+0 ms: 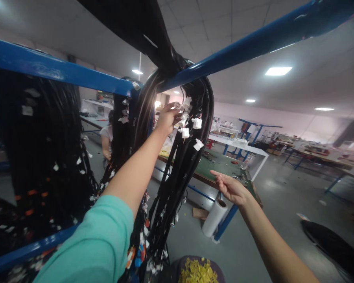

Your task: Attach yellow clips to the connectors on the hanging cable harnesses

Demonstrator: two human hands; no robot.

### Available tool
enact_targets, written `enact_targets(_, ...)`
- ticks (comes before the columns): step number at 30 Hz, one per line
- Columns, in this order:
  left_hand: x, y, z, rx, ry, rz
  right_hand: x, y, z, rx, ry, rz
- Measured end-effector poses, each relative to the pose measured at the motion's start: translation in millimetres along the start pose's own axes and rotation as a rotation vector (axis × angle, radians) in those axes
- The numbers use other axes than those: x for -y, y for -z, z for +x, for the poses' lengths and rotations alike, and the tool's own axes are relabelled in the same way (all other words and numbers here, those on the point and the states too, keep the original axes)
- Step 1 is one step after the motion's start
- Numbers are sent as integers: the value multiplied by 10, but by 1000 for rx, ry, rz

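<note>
My left hand (167, 119) reaches up to a bundle of black wire harnesses (185, 173) draped over a blue rail (224, 51). Its fingers are closed around a white connector (177, 105) near the top of the bundle. More white connectors (197, 123) dangle just to the right of those fingers. My right hand (230, 188) is held out in the air right of the bundle, in front of a green-topped workbench. Its index finger points toward the harnesses, the other fingers are loosely curled, and nothing is in it.
Another dense harness bundle (41, 149) hangs at left. Below are a tub of yellow pieces (199, 271) and a white roll (214, 218) by the green bench (224, 169). A seated person (106, 137) is behind the rack. A black bundle (333, 243) lies at far right.
</note>
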State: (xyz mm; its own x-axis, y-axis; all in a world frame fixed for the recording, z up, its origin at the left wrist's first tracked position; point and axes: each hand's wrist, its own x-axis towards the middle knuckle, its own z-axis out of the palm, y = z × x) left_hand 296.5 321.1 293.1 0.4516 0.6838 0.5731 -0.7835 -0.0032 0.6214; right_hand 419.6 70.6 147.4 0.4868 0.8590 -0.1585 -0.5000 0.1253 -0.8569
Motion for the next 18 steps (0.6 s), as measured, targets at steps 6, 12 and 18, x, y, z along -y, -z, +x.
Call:
enact_targets(6,-64,3,62,14,-51,-20,206,-340,-156,49,242,-232)
enact_targets(12,-31,-41,121,6,-59,-114,575,-767,-251,91,562,-411)
enact_targets(18,-56,-90,88,47,-18,-98,860,-1108,-230,187,729,-503)
